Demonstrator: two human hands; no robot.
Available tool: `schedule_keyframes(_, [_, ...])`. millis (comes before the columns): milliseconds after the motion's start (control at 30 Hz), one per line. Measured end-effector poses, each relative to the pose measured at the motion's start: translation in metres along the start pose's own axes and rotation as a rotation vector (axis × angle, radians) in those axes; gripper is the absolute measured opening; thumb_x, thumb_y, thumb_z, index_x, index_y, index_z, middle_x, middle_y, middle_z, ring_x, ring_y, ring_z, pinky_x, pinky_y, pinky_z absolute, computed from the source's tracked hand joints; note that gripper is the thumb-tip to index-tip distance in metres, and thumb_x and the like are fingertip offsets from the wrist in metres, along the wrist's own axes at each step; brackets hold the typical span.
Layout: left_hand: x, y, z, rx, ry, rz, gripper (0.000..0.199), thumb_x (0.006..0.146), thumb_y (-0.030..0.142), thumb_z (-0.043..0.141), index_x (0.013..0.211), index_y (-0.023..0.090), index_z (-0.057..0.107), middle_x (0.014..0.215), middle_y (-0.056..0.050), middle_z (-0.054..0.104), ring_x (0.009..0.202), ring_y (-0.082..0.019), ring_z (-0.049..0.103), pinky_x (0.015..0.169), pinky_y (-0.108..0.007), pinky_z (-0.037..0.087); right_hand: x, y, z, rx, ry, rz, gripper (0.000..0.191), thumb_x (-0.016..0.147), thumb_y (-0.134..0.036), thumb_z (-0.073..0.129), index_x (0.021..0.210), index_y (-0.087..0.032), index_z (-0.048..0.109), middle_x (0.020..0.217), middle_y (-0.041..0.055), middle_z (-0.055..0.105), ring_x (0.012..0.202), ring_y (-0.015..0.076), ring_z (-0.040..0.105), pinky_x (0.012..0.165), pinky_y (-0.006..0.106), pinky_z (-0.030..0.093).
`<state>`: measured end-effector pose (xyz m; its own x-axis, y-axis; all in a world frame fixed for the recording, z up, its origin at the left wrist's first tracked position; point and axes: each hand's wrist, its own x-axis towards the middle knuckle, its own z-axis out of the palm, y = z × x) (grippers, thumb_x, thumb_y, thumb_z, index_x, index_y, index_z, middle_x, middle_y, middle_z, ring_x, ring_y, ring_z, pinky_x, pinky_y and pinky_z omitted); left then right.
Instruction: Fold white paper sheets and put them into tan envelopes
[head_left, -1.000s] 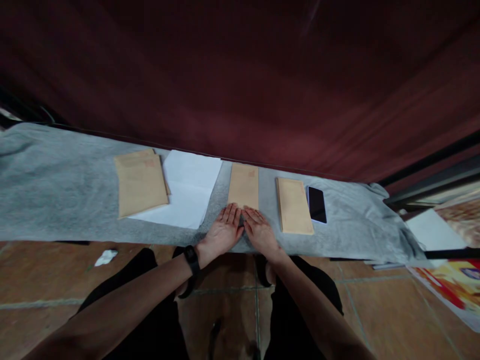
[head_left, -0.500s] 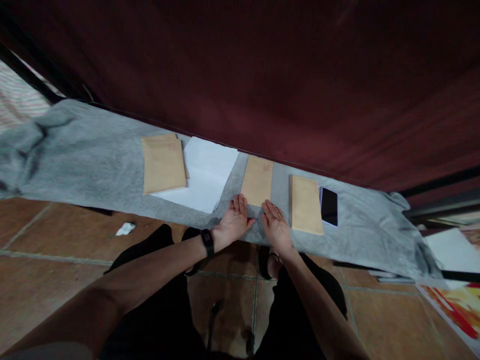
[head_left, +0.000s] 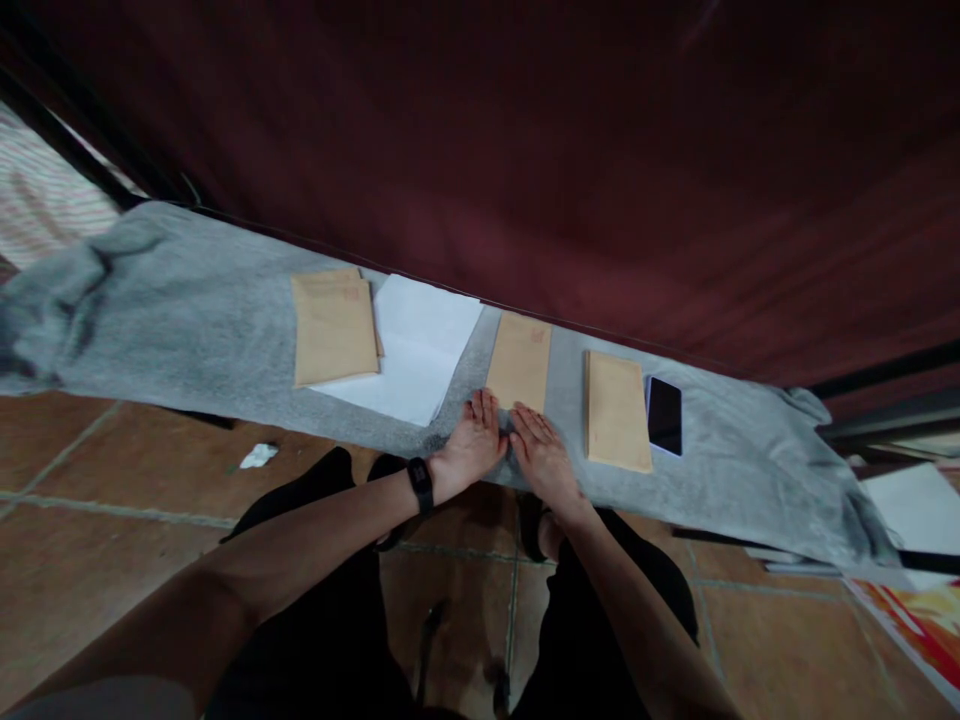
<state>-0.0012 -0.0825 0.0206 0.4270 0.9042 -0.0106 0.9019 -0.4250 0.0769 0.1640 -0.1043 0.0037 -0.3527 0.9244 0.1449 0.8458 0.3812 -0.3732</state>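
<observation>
A single brown envelope (head_left: 520, 358) lies flat on the grey cloth (head_left: 202, 320) in front of me, a small reddish print near its top right. At its lower left corner rests my left hand (head_left: 473, 438), palm down with fingers stretched out. My right hand (head_left: 546, 455) lies flat at the envelope's lower edge, fingers extended, close beside the left thumb. Neither hand grips anything. To the left, a pile of brown envelopes (head_left: 335, 330) partly covers white paper sheets (head_left: 427, 345). Another stack of brown envelopes (head_left: 618, 412) is on the right.
A phone (head_left: 665, 415) with a dark screen lies right of the right-hand stack. Behind the narrow cloth-covered surface rises a dark red panel (head_left: 480, 160). White crumpled paper (head_left: 259, 456) is on the tiled floor, and white sheets (head_left: 913, 508) sit at the far right.
My right hand has shifted left along the envelope's lower edge, closer to my left hand. The whole view has moved slightly, so things appear a little further right.
</observation>
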Motion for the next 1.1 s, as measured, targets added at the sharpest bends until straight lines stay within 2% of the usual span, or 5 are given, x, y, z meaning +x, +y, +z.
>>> schedule_keyframes(300, [0.006, -0.021, 0.003, -0.066, 0.158, 0.150, 0.054, 0.097, 0.026, 0.038, 0.143, -0.002, 0.046, 0.153, -0.025, 0.043, 0.148, -0.031, 0.035, 0.124, -0.048, 0.021, 0.002, -0.003, -0.002, -0.087, 0.039, 0.034, 0.048, 0.105, -0.031, 0.036, 0.150, -0.016, 0.045, 0.157, 0.0098, 0.043, 0.147, 0.0212, 0.038, 0.124, 0.043, 0.030])
schedule_keyframes(467, [0.027, -0.028, 0.006, -0.186, 0.071, 0.205, 0.054, 0.103, 0.029, 0.023, 0.151, 0.011, 0.041, 0.160, -0.012, 0.038, 0.151, -0.020, 0.028, 0.126, -0.042, 0.019, 0.004, -0.006, 0.003, -0.094, 0.069, 0.043, 0.049, 0.102, -0.025, 0.041, 0.149, -0.012, 0.047, 0.156, 0.0111, 0.045, 0.147, 0.0212, 0.039, 0.123, 0.042, 0.030])
schedule_keyframes(700, [0.078, -0.023, 0.010, -0.199, -0.025, 0.246, 0.056, 0.103, 0.032, 0.021, 0.156, 0.019, 0.034, 0.165, -0.007, 0.027, 0.154, -0.020, 0.018, 0.125, -0.044, 0.015, 0.006, -0.006, 0.006, -0.068, 0.080, 0.064, 0.047, 0.100, -0.025, 0.044, 0.143, -0.012, 0.054, 0.148, 0.0133, 0.055, 0.144, 0.0227, 0.043, 0.122, 0.042, 0.033])
schedule_keyframes(900, [0.140, -0.015, 0.009, -0.156, -0.008, 0.178, 0.054, 0.102, 0.033, 0.027, 0.155, 0.027, 0.038, 0.165, -0.003, 0.030, 0.155, -0.025, 0.017, 0.124, -0.054, 0.007, 0.009, -0.006, 0.007, -0.069, 0.101, 0.081, 0.047, 0.099, -0.024, 0.046, 0.143, -0.012, 0.054, 0.150, 0.0129, 0.052, 0.142, 0.0240, 0.045, 0.121, 0.041, 0.035])
schedule_keyframes(1100, [0.186, -0.011, 0.009, -0.165, 0.077, 0.142, 0.055, 0.102, 0.037, 0.027, 0.155, 0.026, 0.036, 0.165, -0.003, 0.030, 0.154, -0.026, 0.017, 0.124, -0.057, 0.004, 0.009, -0.006, 0.007, -0.059, 0.129, 0.051, 0.050, 0.099, -0.024, 0.045, 0.147, -0.010, 0.049, 0.154, 0.0129, 0.047, 0.144, 0.0236, 0.041, 0.121, 0.041, 0.035])
